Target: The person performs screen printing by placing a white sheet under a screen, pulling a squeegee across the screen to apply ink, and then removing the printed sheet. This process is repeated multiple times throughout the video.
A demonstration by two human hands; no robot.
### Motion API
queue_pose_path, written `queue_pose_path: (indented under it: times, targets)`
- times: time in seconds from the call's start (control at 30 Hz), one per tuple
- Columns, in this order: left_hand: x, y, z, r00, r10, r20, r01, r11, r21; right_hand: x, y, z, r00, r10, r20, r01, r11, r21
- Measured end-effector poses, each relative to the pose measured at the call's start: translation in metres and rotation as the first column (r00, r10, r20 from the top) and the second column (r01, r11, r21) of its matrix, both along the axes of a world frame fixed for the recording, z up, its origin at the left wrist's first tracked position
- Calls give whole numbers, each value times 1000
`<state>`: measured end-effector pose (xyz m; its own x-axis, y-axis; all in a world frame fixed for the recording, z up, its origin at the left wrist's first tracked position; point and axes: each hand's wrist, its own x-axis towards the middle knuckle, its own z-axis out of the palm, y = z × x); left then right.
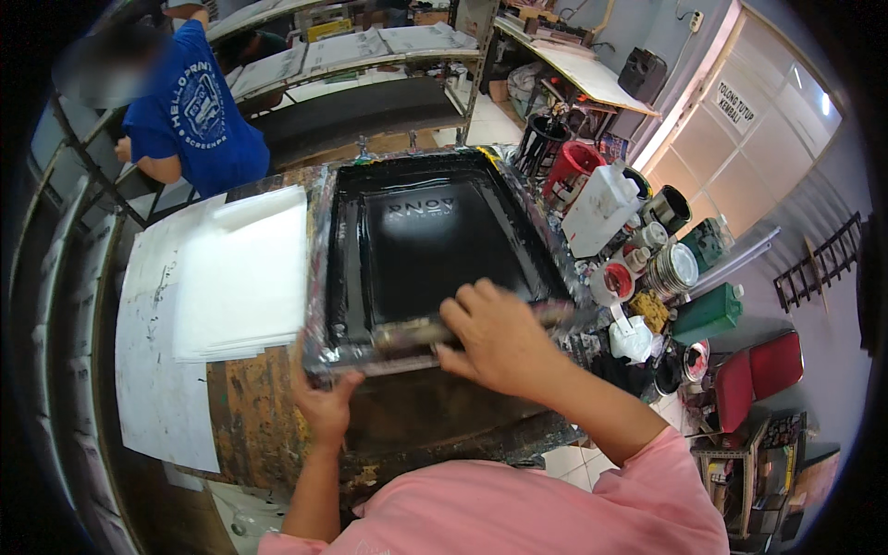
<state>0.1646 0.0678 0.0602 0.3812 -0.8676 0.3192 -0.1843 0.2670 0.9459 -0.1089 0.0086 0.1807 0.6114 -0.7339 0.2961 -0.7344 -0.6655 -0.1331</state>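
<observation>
A screen printing frame (pixel 328 268) lies on the work table, its mesh covered with glossy black ink (pixel 444 268). Pale lettering shows near the far end of the mesh. At the near left corner, my left hand (pixel 321 402) grips the frame's edge, thumb on the front side and fingers along the left side. My right hand (pixel 499 338) is closed around a squeegee (pixel 407 335) with a worn, ink-stained handle. This squeegee lies across the near end of the frame; its blade is hidden.
Left of the frame sits a stack of white sheets (pixel 245 277). Ink cans, a white jug (pixel 597 213), a red bucket (pixel 575 166) and a green canister (pixel 708 314) crowd the right side. A person in a blue shirt (pixel 199 111) stands at far left by shelves. A red chair (pixel 758 375) is at right.
</observation>
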Motion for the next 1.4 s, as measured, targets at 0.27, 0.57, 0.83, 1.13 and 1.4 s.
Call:
queue_pose_path:
  times: [0.27, 0.57, 0.83, 1.13, 1.4]
  targets:
    - [18, -160, 53, 995, -53, -84, -1, 841, -541, 28, -110, 121, 979, -44, 201, 148, 829, -539]
    - [12, -343, -95, 595, 24, 803, 87, 992, -93, 30, -153, 157, 967, -50, 251, 182, 825, -536]
    - [55, -345, -42, 911, -287, 298, 283, 957, 56, 34, -168, 161, 959, -19, 282, 174, 827, -534]
    - [247, -117, -100, 952, 267, 148, -278, 959, 60, 33, -131, 145, 966, -66, 250, 189, 843, -504]
    - [381, -34, -58, 272, 558, 784, -907, 421, 15, 32, -115, 129, 970, -65, 233, 174, 857, -485]
